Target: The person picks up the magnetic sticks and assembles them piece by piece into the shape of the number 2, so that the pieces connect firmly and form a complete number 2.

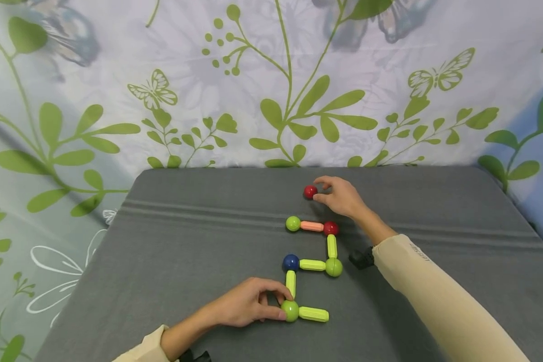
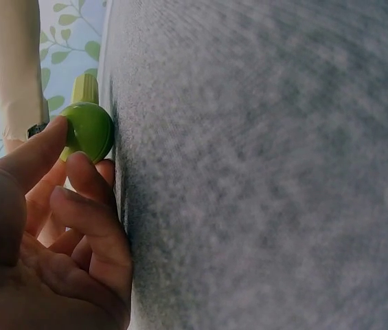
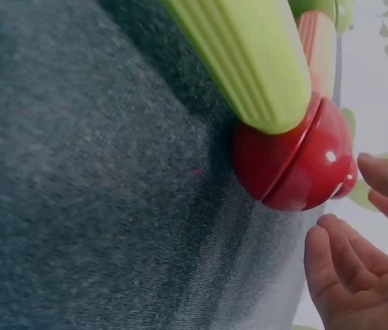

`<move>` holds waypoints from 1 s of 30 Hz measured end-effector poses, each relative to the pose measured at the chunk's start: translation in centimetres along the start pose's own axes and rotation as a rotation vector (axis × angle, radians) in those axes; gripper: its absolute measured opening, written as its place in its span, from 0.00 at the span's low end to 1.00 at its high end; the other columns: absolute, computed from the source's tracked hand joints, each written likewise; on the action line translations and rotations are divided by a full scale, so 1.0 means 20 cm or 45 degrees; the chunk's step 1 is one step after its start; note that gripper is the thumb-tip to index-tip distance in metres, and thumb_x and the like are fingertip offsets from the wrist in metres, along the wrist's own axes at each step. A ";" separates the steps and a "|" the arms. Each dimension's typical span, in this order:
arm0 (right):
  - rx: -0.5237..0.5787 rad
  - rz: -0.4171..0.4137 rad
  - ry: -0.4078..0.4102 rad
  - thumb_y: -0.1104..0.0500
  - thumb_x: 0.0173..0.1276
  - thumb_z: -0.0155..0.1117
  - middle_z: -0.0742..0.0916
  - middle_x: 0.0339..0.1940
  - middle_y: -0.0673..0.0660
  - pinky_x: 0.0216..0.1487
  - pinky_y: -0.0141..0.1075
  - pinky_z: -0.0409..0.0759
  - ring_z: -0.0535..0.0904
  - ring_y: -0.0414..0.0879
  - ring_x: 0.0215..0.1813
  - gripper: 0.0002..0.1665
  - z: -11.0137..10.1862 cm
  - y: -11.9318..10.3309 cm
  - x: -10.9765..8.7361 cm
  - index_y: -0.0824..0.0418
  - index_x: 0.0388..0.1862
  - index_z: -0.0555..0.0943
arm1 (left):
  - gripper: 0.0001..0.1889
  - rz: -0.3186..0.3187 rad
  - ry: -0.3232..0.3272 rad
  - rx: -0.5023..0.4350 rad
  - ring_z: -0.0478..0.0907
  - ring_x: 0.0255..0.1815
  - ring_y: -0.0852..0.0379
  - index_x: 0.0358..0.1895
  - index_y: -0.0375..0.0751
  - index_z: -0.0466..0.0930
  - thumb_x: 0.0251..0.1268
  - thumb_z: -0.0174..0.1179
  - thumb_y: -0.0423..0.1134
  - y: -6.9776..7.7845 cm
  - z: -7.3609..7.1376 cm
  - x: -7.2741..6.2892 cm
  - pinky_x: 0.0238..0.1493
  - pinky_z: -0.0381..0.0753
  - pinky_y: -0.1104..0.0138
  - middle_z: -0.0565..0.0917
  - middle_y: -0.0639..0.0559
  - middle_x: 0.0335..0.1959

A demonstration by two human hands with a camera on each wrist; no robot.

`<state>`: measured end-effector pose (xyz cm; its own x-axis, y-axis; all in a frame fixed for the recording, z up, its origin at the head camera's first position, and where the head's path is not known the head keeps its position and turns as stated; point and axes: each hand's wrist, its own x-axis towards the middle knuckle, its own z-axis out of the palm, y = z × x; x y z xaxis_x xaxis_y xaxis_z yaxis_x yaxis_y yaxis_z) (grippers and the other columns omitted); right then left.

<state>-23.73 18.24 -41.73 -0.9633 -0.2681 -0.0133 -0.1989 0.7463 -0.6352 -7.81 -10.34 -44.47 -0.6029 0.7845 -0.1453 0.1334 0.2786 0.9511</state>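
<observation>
In the head view my left hand (image 1: 249, 303) pinches a green ball (image 1: 290, 311) between thumb and fingers. The left wrist view shows the same green ball (image 2: 90, 130) at the fingertips. From it a chain of yellow-green rods and balls zigzags away: a blue ball (image 1: 291, 263), a green ball (image 1: 334, 267), a red ball (image 1: 331, 228), a salmon rod (image 1: 311, 226) and another green ball (image 1: 293, 223). My right hand (image 1: 341, 197) is beside a loose red ball (image 1: 310, 191), its thumb and fingers apart. Whether the thumb touches that ball I cannot tell.
Everything lies on a grey cloth-covered table (image 1: 185, 241). Behind it hangs a curtain (image 1: 199, 100) with green leaves and butterflies. One yellow-green rod (image 1: 314, 314) sticks out to the right from the near green ball. The right forearm (image 1: 439, 291) reaches past the chain's right side.
</observation>
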 end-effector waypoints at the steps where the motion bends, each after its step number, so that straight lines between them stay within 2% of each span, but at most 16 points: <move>1: 0.000 0.004 -0.013 0.57 0.71 0.66 0.80 0.56 0.68 0.46 0.54 0.75 0.78 0.60 0.49 0.26 0.00 0.00 0.01 0.62 0.65 0.76 | 0.12 -0.001 0.003 0.000 0.71 0.16 0.69 0.50 0.48 0.84 0.65 0.68 0.40 0.00 0.00 0.00 0.21 0.73 0.74 0.83 0.57 0.38; 11: -0.042 -0.046 -0.088 0.60 0.72 0.63 0.79 0.60 0.69 0.54 0.58 0.73 0.75 0.64 0.59 0.26 0.03 0.00 0.06 0.64 0.67 0.75 | 0.12 -0.006 0.002 0.004 0.71 0.16 0.70 0.50 0.48 0.84 0.64 0.68 0.40 0.00 0.00 0.00 0.21 0.72 0.75 0.82 0.58 0.37; 20: -0.076 -0.026 -0.001 0.61 0.72 0.64 0.83 0.54 0.67 0.54 0.58 0.72 0.78 0.63 0.54 0.20 0.05 0.00 0.06 0.63 0.61 0.79 | 0.12 -0.009 -0.001 0.005 0.71 0.17 0.69 0.50 0.47 0.84 0.64 0.68 0.40 0.01 0.00 0.00 0.21 0.73 0.75 0.82 0.59 0.37; 30: -0.031 0.002 0.078 0.60 0.71 0.66 0.85 0.51 0.66 0.52 0.56 0.75 0.80 0.61 0.51 0.17 0.06 -0.01 0.05 0.62 0.57 0.81 | 0.12 -0.004 0.005 0.005 0.71 0.16 0.70 0.50 0.46 0.84 0.64 0.68 0.39 0.01 0.01 0.00 0.20 0.73 0.75 0.82 0.59 0.37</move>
<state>-24.45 17.14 -42.54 -0.9727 -0.2297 0.0336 -0.2011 0.7616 -0.6161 -7.67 -10.20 -44.38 -0.6061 0.7816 -0.1475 0.1344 0.2834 0.9495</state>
